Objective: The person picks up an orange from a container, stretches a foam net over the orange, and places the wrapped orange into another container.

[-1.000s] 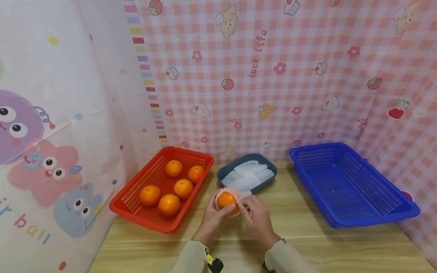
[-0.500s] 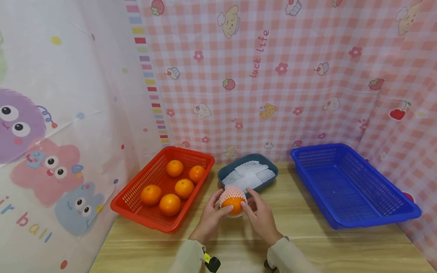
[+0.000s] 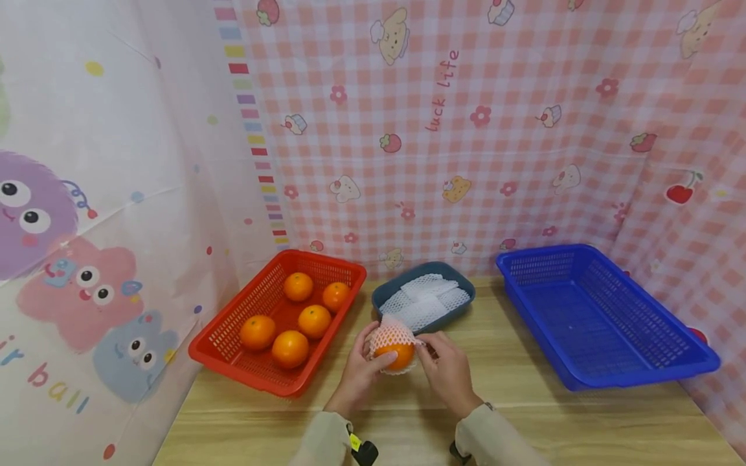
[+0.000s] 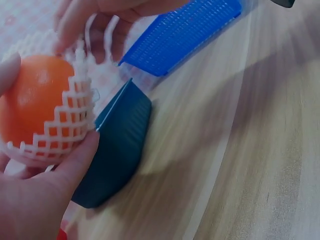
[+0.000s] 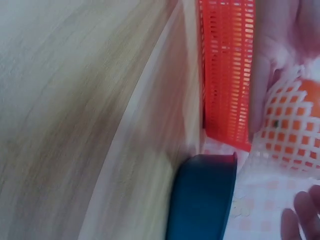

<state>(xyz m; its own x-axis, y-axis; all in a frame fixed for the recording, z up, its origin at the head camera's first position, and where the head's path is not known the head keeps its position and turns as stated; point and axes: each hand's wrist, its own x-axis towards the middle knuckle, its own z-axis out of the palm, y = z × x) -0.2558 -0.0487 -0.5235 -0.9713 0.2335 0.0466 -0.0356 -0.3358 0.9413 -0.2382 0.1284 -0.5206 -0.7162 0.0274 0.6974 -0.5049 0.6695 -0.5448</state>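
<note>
An orange (image 3: 395, 355) half covered by a white foam net sleeve (image 3: 392, 335) is held above the wooden table (image 3: 524, 414), in front of the dark tray. My left hand (image 3: 361, 369) grips the orange from the left, thumb across its front. My right hand (image 3: 445, 366) pinches the net's right edge. The left wrist view shows the orange (image 4: 37, 100) in its net (image 4: 65, 130) from close up, held by left-hand fingers (image 4: 50, 190). The net over the orange (image 5: 290, 130) fills the right side of the right wrist view.
A red basket (image 3: 233, 353) at the left holds several bare oranges (image 3: 289, 349). A dark blue-grey tray (image 3: 381, 298) with white foam nets (image 3: 425, 298) stands behind the hands. An empty blue basket (image 3: 600, 317) sits at the right. Patterned cloth walls enclose the table.
The net has come further down over the top of the orange. My right hand shifted from the orange's front to the net's right edge.
</note>
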